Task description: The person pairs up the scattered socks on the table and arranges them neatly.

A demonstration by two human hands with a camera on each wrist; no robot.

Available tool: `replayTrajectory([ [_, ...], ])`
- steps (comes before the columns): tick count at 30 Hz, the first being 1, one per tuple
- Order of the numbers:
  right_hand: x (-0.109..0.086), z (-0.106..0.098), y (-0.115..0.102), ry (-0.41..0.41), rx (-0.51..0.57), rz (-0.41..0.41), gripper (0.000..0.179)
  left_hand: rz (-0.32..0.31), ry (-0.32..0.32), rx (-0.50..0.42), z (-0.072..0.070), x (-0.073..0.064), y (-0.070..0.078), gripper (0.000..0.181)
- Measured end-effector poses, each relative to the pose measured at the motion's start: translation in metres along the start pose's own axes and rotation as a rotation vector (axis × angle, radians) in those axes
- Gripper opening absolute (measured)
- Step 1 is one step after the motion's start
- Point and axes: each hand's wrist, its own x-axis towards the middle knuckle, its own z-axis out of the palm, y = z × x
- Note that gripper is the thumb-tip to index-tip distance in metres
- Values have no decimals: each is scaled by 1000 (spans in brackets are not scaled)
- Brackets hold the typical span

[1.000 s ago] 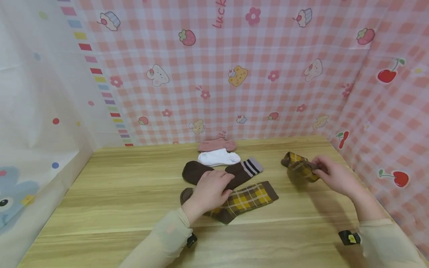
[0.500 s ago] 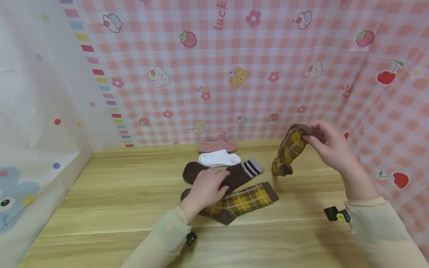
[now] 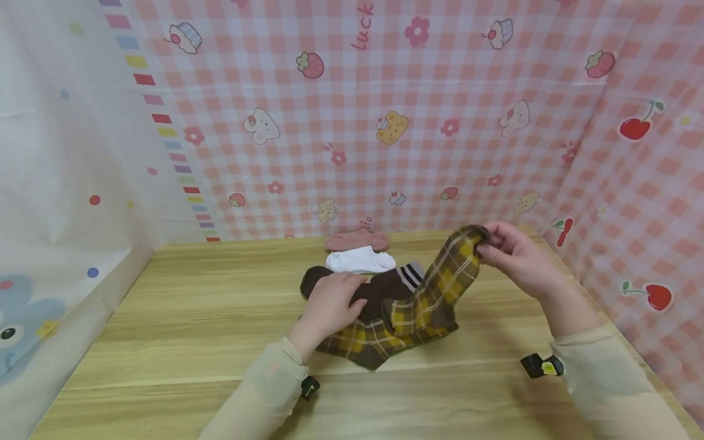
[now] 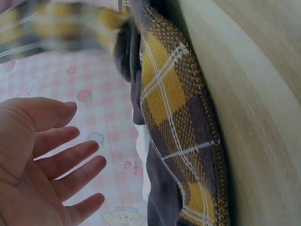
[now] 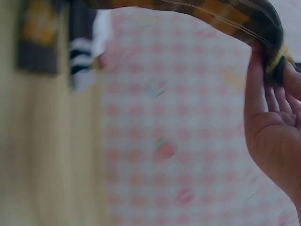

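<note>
A yellow-and-brown plaid sock (image 3: 440,281) hangs aslant from my right hand (image 3: 519,260), whose thumb and fingers pinch its upper end. Its lower end lies over a matching plaid sock (image 3: 357,345) on the table. In the right wrist view the held sock (image 5: 221,14) arches away from the right hand (image 5: 277,122). My left hand (image 3: 332,305) is over the left part of the dark brown sock (image 3: 382,296) with striped cuff, hiding some of it. The left wrist view has the left hand (image 4: 47,160) with loosely extended fingers, apart from the lower plaid sock (image 4: 164,103).
Behind the brown sock lie a white sock (image 3: 360,260) and a pink sock (image 3: 357,239), in a row toward the back edge. The wooden table (image 3: 192,318) meets a pink checked cloth (image 3: 330,91) at the back and right. A white cloth (image 3: 66,140) hangs at left.
My right hand has lifted the plaid sock, turned it, and brought it leftward, so it now overlaps the matching sock. The left hand has shifted slightly to the left.
</note>
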Motion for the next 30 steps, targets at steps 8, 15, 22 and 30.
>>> replayTrajectory([
  [8, -26, -32, 39, 0, -230, 382, 28, -1, -27, -14, 3, 2, 3, 37],
  [15, -44, -57, 58, -9, -170, 444, 29, -12, -57, -32, 8, 6, 8, 38],
  [22, -55, -70, 65, 3, -212, 510, 29, -33, -72, -64, 11, 9, 12, 39],
  [30, -61, -78, 66, -2, -336, 572, 30, -39, -82, -77, 11, 11, 16, 39],
])
